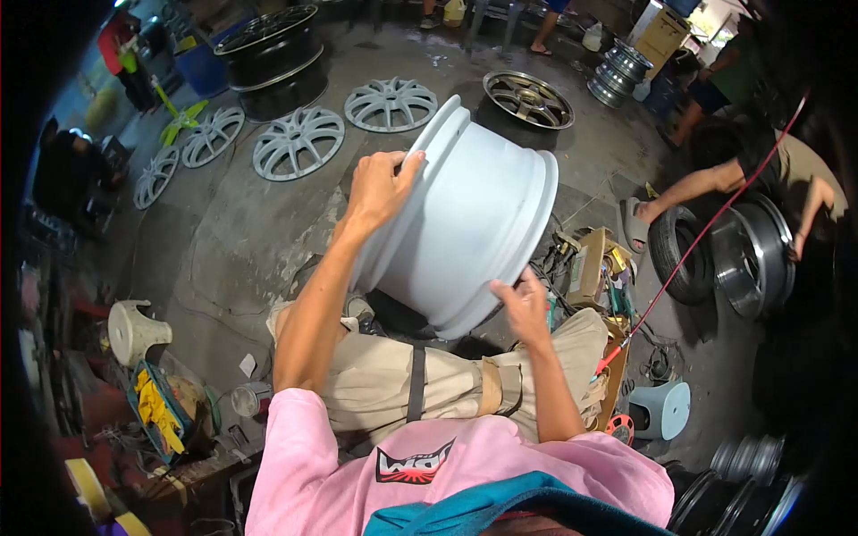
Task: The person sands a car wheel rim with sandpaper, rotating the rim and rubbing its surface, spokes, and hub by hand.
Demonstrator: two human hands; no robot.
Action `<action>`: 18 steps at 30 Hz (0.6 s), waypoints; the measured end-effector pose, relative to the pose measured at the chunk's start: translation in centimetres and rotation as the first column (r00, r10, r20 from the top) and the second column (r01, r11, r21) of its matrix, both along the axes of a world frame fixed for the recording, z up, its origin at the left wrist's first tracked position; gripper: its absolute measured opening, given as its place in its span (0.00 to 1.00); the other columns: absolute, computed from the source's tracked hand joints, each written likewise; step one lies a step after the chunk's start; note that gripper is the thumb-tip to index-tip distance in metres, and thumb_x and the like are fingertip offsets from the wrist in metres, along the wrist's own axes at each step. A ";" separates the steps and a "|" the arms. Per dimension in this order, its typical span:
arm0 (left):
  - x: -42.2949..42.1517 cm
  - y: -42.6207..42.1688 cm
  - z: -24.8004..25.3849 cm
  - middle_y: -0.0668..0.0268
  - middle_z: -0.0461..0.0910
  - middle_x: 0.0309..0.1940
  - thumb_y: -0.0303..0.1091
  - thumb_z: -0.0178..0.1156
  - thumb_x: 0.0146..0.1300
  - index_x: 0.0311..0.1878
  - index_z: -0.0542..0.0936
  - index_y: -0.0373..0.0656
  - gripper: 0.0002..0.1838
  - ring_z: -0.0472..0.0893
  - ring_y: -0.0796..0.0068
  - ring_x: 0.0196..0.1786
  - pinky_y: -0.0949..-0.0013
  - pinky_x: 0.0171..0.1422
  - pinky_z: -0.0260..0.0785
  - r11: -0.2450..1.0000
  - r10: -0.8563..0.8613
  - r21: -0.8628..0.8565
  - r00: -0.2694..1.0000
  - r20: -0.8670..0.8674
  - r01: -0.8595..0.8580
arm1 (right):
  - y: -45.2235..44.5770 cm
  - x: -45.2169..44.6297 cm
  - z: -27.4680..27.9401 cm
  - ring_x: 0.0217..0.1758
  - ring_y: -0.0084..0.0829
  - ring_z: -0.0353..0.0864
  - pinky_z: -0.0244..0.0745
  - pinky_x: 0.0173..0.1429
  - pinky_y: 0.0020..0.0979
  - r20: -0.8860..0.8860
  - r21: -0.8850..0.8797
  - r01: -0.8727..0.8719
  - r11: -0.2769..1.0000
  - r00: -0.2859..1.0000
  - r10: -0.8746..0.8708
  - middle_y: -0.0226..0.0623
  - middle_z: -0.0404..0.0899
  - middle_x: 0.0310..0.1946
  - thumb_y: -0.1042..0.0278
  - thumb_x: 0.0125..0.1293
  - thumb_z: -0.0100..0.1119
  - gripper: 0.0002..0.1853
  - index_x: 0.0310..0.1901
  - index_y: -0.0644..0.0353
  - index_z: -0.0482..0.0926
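Note:
A light grey wheel rim barrel (474,214) is tilted in front of me above my lap, its wide flanges facing left and right. My left hand (380,189) grips the left flange near its upper part, with the fingers partly hidden behind the edge. Lower down, my right hand (525,308) holds the right flange, thumb on the near side and fingers curled at the rim. The barrel's underside is hidden. A dark round thing (398,313) shows below it.
Several grey spoked wheel faces (299,143) lie on the floor ahead. A bronze wheel (527,100) and stacked black rims (273,67) stand behind. To the right are a tool box (592,268), a red hose (706,232), a tyre (679,255) and another person's hand (795,247) at a dark rim (746,259). Stools (134,332) flank me.

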State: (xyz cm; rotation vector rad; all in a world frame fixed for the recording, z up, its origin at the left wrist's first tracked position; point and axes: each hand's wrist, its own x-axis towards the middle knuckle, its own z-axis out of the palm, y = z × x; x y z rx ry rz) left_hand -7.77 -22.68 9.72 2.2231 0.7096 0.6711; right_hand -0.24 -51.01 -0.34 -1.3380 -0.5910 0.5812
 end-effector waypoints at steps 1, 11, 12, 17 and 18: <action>-0.6 -0.2 -0.1 0.45 0.79 0.21 0.49 0.58 0.71 0.33 0.85 0.31 0.26 0.83 0.52 0.27 0.52 0.40 0.72 1.000 -0.006 -0.010 1.000 0.003 0.006 | -0.3 1.0 0.5 0.55 0.29 0.83 0.76 0.64 0.33 -0.007 -0.020 -0.034 0.999 0.999 0.034 0.42 0.84 0.53 0.77 0.67 0.63 0.22 0.62 0.71 0.75; 0.1 -4.7 -4.9 0.55 0.82 0.18 0.44 0.66 0.63 0.28 0.83 0.29 0.22 0.85 0.65 0.25 0.59 0.34 0.75 0.939 -0.168 -0.278 0.975 0.147 0.204 | 1.8 12.0 -3.1 0.55 0.32 0.83 0.76 0.63 0.36 -0.021 -0.174 0.203 0.964 0.977 -0.210 0.43 0.83 0.55 0.54 0.75 0.60 0.28 0.64 0.71 0.76; 0.5 -5.7 -5.3 0.53 0.81 0.18 0.44 0.66 0.61 0.28 0.83 0.28 0.22 0.85 0.61 0.25 0.59 0.34 0.76 0.934 -0.223 -0.257 0.967 0.126 0.249 | 1.4 11.9 -3.4 0.57 0.33 0.81 0.74 0.65 0.36 0.043 -0.244 0.340 0.908 0.940 -0.340 0.44 0.82 0.57 0.48 0.76 0.59 0.31 0.65 0.72 0.75; 2.2 -8.1 -6.7 0.44 0.80 0.21 0.42 0.66 0.57 0.28 0.82 0.28 0.20 0.83 0.46 0.26 0.54 0.37 0.75 0.970 -0.195 -0.105 0.961 0.196 0.219 | 0.3 11.4 -3.5 0.56 0.33 0.80 0.73 0.64 0.36 0.142 -0.324 0.476 0.817 0.879 -0.455 0.44 0.82 0.57 0.42 0.73 0.62 0.37 0.63 0.75 0.76; 1.9 -7.6 -6.3 0.43 0.79 0.21 0.42 0.66 0.58 0.27 0.82 0.28 0.20 0.83 0.45 0.28 0.53 0.38 0.75 0.967 -0.187 -0.142 0.967 0.173 0.213 | 0.6 12.5 -3.2 0.54 0.34 0.81 0.75 0.62 0.36 0.200 -0.356 0.471 0.808 0.882 -0.426 0.46 0.83 0.55 0.41 0.71 0.64 0.37 0.61 0.76 0.78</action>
